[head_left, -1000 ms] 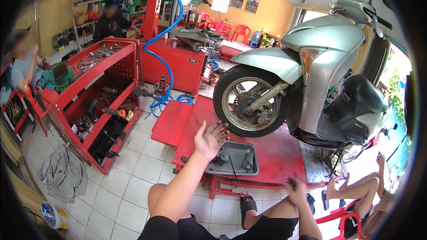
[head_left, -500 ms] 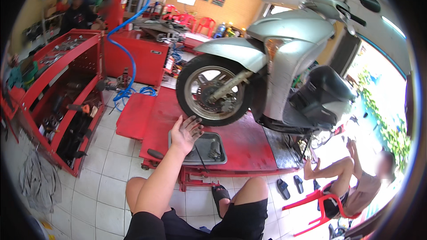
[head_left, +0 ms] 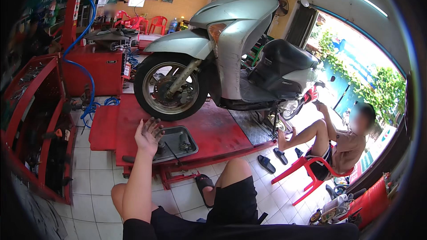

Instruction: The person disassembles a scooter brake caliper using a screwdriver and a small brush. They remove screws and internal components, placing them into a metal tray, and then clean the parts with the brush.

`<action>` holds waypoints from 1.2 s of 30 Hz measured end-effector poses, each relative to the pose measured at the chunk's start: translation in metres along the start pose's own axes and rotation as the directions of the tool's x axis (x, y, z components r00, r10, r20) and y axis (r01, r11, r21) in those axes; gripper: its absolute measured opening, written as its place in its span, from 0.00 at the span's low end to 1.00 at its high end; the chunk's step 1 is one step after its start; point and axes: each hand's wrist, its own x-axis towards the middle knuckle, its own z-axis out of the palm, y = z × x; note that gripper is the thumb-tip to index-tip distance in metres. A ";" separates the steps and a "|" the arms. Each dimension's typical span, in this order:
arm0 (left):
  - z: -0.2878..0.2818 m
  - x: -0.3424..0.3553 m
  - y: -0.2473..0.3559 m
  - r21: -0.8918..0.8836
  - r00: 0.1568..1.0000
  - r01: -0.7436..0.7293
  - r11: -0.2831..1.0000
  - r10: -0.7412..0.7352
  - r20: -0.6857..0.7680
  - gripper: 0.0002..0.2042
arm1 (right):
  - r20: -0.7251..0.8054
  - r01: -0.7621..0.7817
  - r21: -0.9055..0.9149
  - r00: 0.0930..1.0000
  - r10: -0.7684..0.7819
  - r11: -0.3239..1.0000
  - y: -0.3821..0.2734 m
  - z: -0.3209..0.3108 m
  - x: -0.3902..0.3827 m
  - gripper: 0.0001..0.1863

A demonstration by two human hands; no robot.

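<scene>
My left hand (head_left: 149,136) is raised palm up, with its fingers apart and dark smudges on them. Nothing lies in it. It hovers by the left edge of a grey metal tray (head_left: 192,150) on a red lift platform (head_left: 213,138). Inside the tray is a dirty cylindrical metal part (head_left: 183,142), and a thin dark rod (head_left: 172,152) slants across its near side. Above the hand, the front wheel (head_left: 171,86) of a silver-green scooter (head_left: 231,35) rests on the platform. My right hand is out of view.
On the left stands a red tool cart (head_left: 55,129), near a hanging blue hose (head_left: 91,75). A person (head_left: 349,144) sits on a red plastic chair (head_left: 311,169) at the right, beside loose sandals (head_left: 267,163). Another person (head_left: 35,40) is at the far left.
The view has swung to the right, so the scooter, tray and cart appear further left. My left hand stays open beside the tray. More of the doorway and the seated person shows.
</scene>
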 end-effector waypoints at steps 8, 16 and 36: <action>-0.030 0.000 0.005 0.043 0.987 -0.032 0.999 0.038 -0.153 0.18 | -0.004 -0.018 0.016 1.000 0.018 1.000 0.012 -0.002 -0.018 0.13; -0.029 -0.016 0.008 0.116 0.991 -0.033 0.993 0.047 -0.123 0.18 | 0.049 -0.049 0.080 0.998 0.046 0.996 0.023 0.019 -0.044 0.13; -0.140 -0.075 0.053 0.407 0.908 0.055 0.912 0.124 -0.401 0.19 | 0.300 -0.236 0.227 0.940 0.163 0.945 0.036 0.114 -0.131 0.12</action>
